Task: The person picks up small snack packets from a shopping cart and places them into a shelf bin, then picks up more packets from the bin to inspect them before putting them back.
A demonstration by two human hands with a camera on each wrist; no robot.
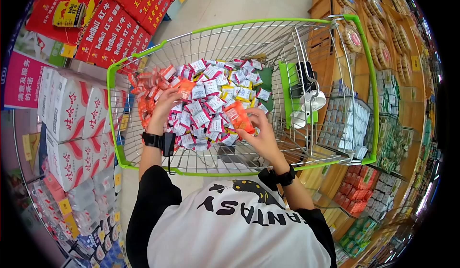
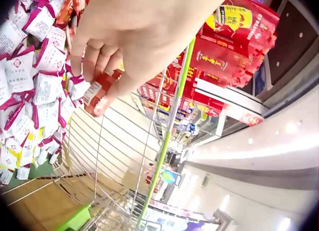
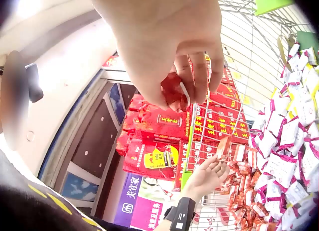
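A wire shopping cart with a green rim holds a heap of small sachets in white-pink, yellow and orange. My left hand is at the heap's left side and pinches one orange packet; the left wrist view shows that packet between thumb and fingers. My right hand is at the heap's near right edge and grips a bunch of orange packets, seen red and crumpled in the right wrist view. More orange packets lie along the cart's left wall.
Red Bull cartons and white boxed drinks are stacked left of the cart. Wooden shelves of biscuits and snacks run along the right. White cups and a green panel hang inside the cart's right end. Pale aisle floor lies beyond.
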